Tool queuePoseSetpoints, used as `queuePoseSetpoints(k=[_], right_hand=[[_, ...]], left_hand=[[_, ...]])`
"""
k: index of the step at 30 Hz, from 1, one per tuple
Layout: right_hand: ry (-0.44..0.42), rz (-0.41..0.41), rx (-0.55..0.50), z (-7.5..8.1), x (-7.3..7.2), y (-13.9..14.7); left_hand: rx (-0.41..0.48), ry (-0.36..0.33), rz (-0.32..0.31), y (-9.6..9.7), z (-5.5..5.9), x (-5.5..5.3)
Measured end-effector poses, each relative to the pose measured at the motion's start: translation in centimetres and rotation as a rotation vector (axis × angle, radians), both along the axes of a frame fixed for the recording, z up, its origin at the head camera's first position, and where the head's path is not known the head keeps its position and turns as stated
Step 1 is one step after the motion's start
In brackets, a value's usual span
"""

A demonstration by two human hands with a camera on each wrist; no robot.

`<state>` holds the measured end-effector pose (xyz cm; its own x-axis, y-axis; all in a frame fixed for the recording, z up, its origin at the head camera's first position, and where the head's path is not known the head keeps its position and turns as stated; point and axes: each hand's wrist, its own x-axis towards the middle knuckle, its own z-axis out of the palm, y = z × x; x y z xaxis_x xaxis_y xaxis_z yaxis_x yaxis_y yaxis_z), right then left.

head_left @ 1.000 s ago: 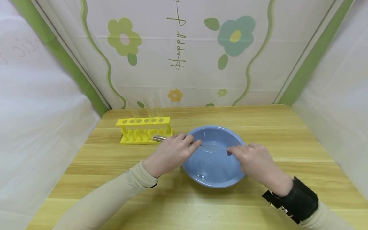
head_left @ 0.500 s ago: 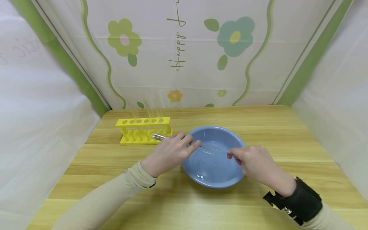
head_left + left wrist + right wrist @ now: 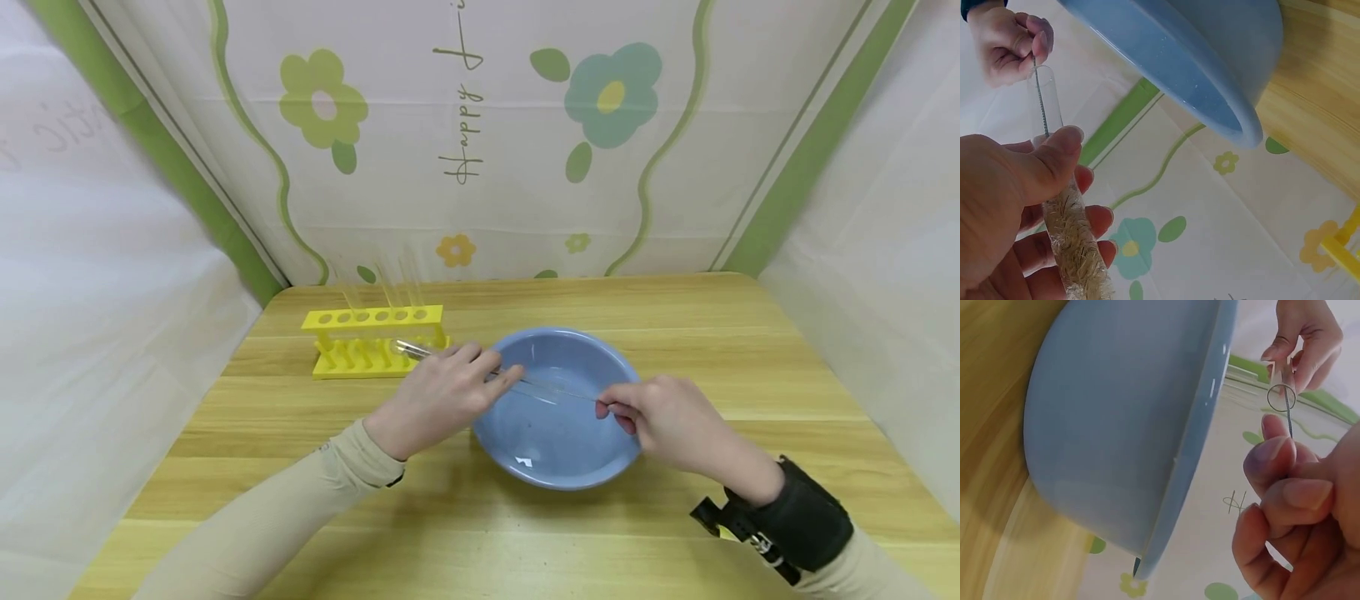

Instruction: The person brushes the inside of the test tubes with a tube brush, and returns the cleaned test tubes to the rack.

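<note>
Over the blue basin (image 3: 555,450) my left hand (image 3: 442,398) grips a clear glass test tube (image 3: 1054,106), tilted with its closed end toward the rack. Inside the tube sits a test tube brush (image 3: 1075,244), its pale bristles pressed against the glass below my left thumb. The brush's twisted wire handle (image 3: 1288,415) comes out of the tube's mouth. My right hand (image 3: 671,421) pinches that wire between thumb and fingers, a short way from the mouth. My fingers hide the middle of the tube in the head view.
A yellow test tube rack (image 3: 372,317) stands at the back left, with several clear test tubes (image 3: 414,283) upright on it. The wooden table (image 3: 540,550) ends at a flowered curtain (image 3: 510,200) behind. White cloth walls stand at both sides.
My right hand has shifted slightly right and toward me, and its wrist has turned. The tube's closed end has tipped slightly up and left. The basin and rack have stayed put.
</note>
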<state>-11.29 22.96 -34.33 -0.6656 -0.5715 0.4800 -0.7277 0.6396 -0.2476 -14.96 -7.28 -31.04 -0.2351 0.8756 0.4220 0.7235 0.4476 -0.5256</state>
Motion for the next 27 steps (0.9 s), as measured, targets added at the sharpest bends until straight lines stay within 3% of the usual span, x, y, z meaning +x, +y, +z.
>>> queuePoseSetpoints(k=[11,27], right_hand=[[-0.229,0.011,-0.043,0.5,-0.2,0.8],[-0.286,-0.035,-0.038,1.3,0.1,1.0]], left_hand=[[0.004,0.016,-0.001,-0.1,0.1,-0.2],[0.019,-0.009,-0.008,-0.2,0.5,0.0]])
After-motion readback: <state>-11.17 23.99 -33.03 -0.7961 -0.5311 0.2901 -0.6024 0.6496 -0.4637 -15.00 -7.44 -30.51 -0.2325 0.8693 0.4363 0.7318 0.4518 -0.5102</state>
